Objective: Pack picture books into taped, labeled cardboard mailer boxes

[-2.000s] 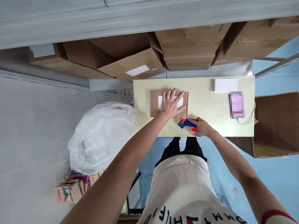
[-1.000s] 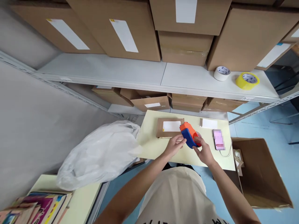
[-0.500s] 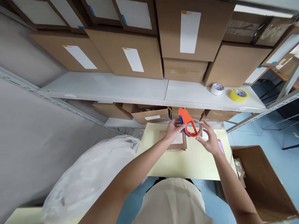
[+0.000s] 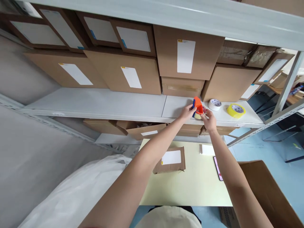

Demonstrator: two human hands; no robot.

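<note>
Storeroom: grey wall on the left, blue floor (image 4: 261,148) on the right, grey metal shelf (image 4: 106,104) straight ahead.
Boxes: big brown cardboard boxes with white labels (image 4: 123,76) stacked at the back of the shelf, more of them on the level below.
Tape tool: orange and blue tape dispenser (image 4: 197,108), standing on the shelf near its front edge, just in front of a box and between both hands.
Left hand: left hand (image 4: 188,111) stretched far out, fingers closed on the left side of the tape dispenser, thumb low, gripping it.
Right hand: right hand (image 4: 209,118) stretched out too, fingers bent and pinched on the round right side of the tape dispenser, where the roll sits.
Tape rolls: white tape roll (image 4: 215,104) flat on the shelf just right of the hands; yellow tape roll (image 4: 235,110) next to it, further right, the two not touching.
Counter: pale yellow counter (image 4: 190,190) low down, under the arms.
On the counter: flat brown cardboard parcel with a white label (image 4: 169,160) near the back left, one corner a little bent; small white card (image 4: 207,149) to its right at the back edge; dark phone (image 4: 218,167) near the right edge, partly hidden by the right arm.
Beside the counter: big white plastic bag (image 4: 78,193) on the left; open brown cardboard box on the floor (image 4: 266,190) on the right.
</note>
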